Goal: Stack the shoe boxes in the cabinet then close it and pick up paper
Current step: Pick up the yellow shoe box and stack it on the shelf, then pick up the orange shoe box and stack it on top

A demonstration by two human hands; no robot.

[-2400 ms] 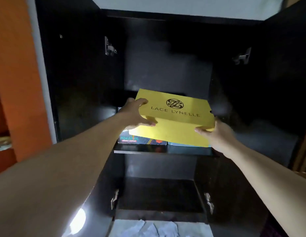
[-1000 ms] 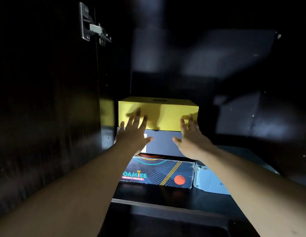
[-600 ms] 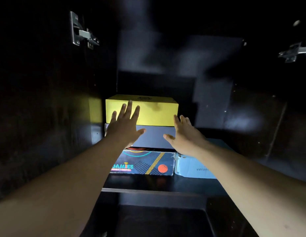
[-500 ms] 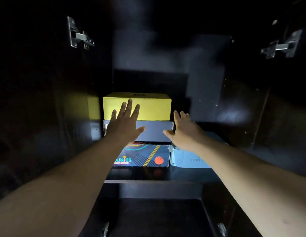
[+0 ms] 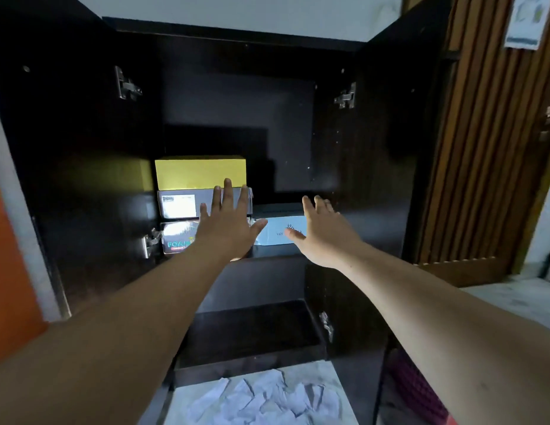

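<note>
A yellow shoe box (image 5: 200,173) tops a stack on the cabinet's upper shelf (image 5: 276,254), above a grey box (image 5: 178,205) and a patterned box (image 5: 175,239). A light blue box (image 5: 280,233) lies to the right of the stack. My left hand (image 5: 226,223) is spread flat in front of the stack, fingers straight, holding nothing. My right hand (image 5: 324,233) is spread in front of the light blue box, also holding nothing. White scraps of paper (image 5: 261,400) lie on the floor below the cabinet.
Both dark cabinet doors stand open, the left door (image 5: 74,167) and the right door (image 5: 390,148). The lower shelf (image 5: 252,332) is dark and bare. A wooden slatted door (image 5: 488,154) stands at the right, an orange wall (image 5: 6,271) at the left.
The yellow box was set on the stack and let go. Both hands have drawn back from the boxes, and the view has pulled away from the cabinet, bringing the doors and floor paper into sight.
</note>
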